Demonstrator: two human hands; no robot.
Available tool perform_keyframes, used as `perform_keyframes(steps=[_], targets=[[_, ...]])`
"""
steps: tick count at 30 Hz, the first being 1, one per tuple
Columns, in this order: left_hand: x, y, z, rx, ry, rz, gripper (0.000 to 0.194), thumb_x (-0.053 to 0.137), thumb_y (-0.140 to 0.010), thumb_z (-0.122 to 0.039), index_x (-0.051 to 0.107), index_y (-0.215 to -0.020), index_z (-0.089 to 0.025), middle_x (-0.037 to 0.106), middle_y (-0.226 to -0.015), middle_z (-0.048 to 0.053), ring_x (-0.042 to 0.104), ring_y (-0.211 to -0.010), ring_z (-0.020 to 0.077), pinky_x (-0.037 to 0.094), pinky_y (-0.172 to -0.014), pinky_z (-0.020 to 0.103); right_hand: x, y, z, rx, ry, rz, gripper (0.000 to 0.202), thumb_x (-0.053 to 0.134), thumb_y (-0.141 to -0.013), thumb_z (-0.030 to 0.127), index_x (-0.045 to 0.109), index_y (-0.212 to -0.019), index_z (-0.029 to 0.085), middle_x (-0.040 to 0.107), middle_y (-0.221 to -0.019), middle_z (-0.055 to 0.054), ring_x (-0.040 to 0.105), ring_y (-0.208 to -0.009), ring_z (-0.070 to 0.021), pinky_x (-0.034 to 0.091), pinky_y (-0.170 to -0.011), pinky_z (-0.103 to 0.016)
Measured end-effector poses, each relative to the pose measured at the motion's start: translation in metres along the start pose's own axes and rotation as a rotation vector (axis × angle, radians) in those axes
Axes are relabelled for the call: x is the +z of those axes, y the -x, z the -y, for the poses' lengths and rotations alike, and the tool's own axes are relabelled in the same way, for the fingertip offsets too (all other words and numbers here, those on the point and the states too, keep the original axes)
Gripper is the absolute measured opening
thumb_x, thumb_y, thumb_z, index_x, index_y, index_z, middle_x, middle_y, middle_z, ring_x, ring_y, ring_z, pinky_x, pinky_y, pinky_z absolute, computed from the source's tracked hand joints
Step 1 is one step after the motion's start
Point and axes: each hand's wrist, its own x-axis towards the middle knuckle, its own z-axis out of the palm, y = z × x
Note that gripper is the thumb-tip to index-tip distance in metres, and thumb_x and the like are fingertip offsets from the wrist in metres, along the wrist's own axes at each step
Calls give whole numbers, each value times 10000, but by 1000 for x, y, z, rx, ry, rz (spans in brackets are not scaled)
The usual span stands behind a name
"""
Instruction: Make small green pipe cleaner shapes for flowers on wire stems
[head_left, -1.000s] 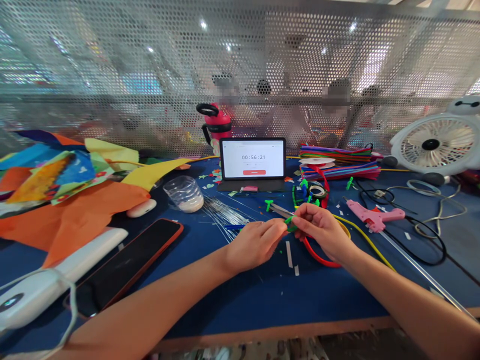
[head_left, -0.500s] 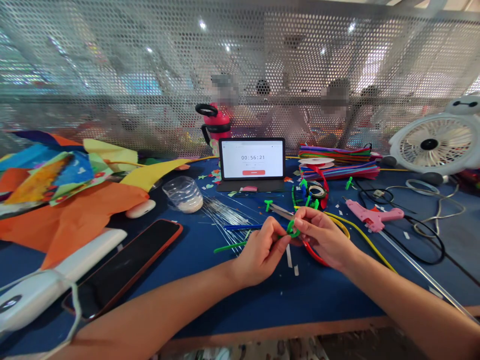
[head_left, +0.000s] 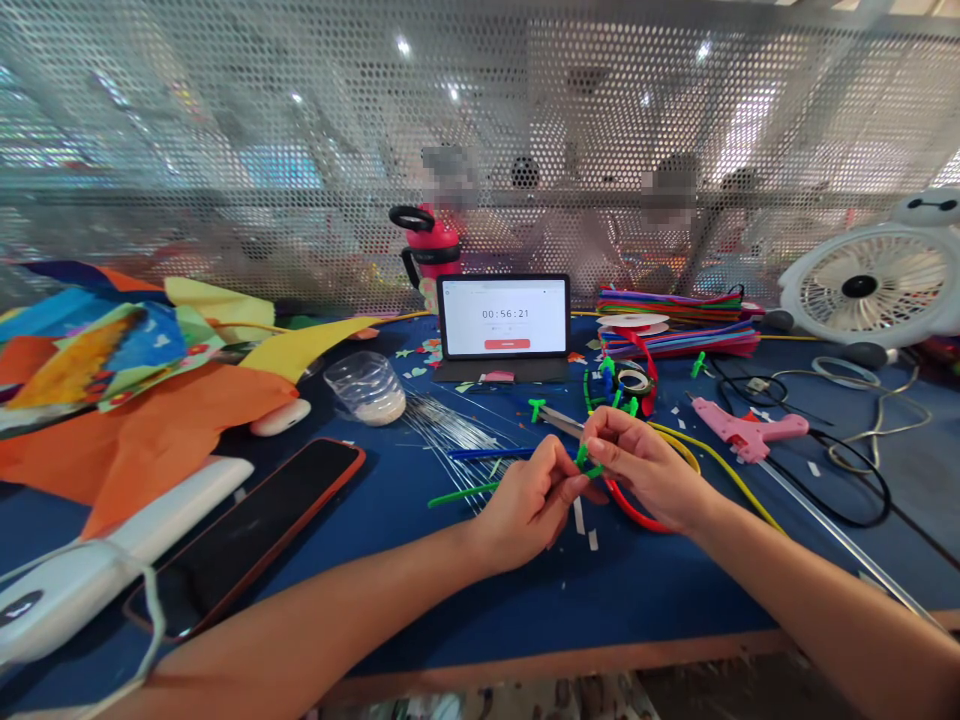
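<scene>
A short green pipe cleaner [head_left: 583, 458] is bent between my two hands, just above the blue table. My left hand [head_left: 525, 505] pinches its lower end between thumb and fingers. Its upper part is in the pinch of my right hand [head_left: 645, 470]; the fingertips partly hide it. Under and left of my left hand lie another green pipe cleaner [head_left: 461, 494], a dark blue pipe cleaner [head_left: 484, 454] and a bundle of thin metal wires [head_left: 450, 425]. Scissors [head_left: 562, 422] lie just beyond my fingers, their handles hidden. A small twisted green piece [head_left: 537, 410] rests by the blade tips.
A tablet [head_left: 506, 318] stands at the back, beside pipe cleaner bundles [head_left: 682, 340]. On the right are a pink glue gun [head_left: 750, 428], cables and a white fan [head_left: 862, 288]. A phone [head_left: 255, 535], a clear plastic cup [head_left: 367, 390] and coloured sheets [head_left: 165, 425] lie left.
The green pipe cleaner has gone from a rounded loop to a more open bend with its ends apart. Both hands have shifted only slightly.
</scene>
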Motion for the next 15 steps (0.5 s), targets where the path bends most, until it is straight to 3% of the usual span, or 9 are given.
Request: perform_keyframes(steps=[6,12,15], targets=[[0,0,-5,52,-157,-8,141,399,-918,-292,349,-816,-208,687,-729,23,412,-351,52,308,-396,188,-2,2,5,-5,105,18,255,653,-781,374,515,-741,163,446,-672,29,380,-612,-86,309,-559,-212],[0,1,-6,142,-286,-94,90,440,-884,-199,368,-831,-210,685,-743,23,545,-494,95,362,-460,197,-3,1,7,213,-143,98,266,655,-777,360,498,-701,159,439,-675,28,374,-578,-75,354,-583,-211],[-1,0,-5,181,-318,-124,95,438,-879,-182,367,-824,-211,656,-690,2,581,-535,105,375,-474,193,-3,1,7,238,-264,99,257,677,-754,317,493,-673,159,441,-654,33,342,-546,-65,371,-593,-206]])
